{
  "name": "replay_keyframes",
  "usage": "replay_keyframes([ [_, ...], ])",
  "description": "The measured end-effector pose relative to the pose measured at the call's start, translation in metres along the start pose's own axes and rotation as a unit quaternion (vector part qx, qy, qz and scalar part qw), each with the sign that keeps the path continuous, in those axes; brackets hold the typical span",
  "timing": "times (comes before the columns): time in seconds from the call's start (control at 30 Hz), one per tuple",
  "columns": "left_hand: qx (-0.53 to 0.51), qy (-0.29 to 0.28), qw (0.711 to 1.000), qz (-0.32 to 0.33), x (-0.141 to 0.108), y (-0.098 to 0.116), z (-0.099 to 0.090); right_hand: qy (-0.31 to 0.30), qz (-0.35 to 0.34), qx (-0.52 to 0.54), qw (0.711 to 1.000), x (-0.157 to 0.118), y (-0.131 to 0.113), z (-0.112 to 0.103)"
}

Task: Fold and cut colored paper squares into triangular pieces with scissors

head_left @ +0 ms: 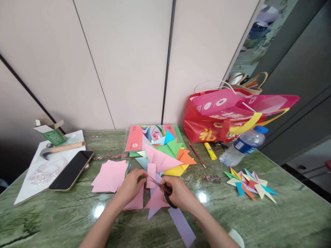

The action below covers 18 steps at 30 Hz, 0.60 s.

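Observation:
My left hand pinches the edge of a narrow folded strip of pink paper. In my right hand is a pair of scissors with black handles, its blades pointing left toward the lower part of the strip. Whether the blades touch the paper I cannot tell. Beneath my hands lie pink and purple paper pieces, and a purple strip sticks out in front. Just behind is a pile of folded coloured paper. Left of my left hand sits a stack of pink paper squares.
At left, a white board bears a hammer, beads and a green box, with a phone overlapping it. To the right are a red bag, bottle, glue stick, pencil and paper stars.

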<state>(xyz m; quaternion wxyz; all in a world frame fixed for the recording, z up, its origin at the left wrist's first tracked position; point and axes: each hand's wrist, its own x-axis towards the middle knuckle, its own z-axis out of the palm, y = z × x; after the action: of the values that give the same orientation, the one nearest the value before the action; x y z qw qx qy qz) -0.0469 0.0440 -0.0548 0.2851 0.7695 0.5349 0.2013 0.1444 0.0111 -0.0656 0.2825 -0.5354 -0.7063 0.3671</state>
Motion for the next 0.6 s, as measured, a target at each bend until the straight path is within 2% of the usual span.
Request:
replay_keyframes([
  [0.17, -0.067, -0.002, 0.998, 0.012, 0.002, 0.005, 0.004, -0.018, -0.006, 0.060, 0.998, 0.001, 0.003, 0.000],
  [0.33, -0.122, 0.072, 0.990, -0.011, 0.000, 0.014, -0.007, -0.009, -0.009, 0.114, 0.993, 0.003, 0.006, 0.004],
  [0.43, -0.150, 0.155, 0.976, -0.041, -0.002, 0.016, -0.017, 0.021, -0.012, 0.169, 0.985, 0.004, 0.001, 0.007],
  [0.5, -0.167, 0.191, 0.966, -0.054, -0.003, 0.016, -0.021, 0.052, -0.014, 0.228, 0.972, 0.004, -0.003, 0.009],
  [0.6, -0.187, 0.174, 0.966, -0.043, -0.004, 0.021, -0.020, 0.104, -0.008, 0.308, 0.946, 0.006, -0.007, 0.011],
])
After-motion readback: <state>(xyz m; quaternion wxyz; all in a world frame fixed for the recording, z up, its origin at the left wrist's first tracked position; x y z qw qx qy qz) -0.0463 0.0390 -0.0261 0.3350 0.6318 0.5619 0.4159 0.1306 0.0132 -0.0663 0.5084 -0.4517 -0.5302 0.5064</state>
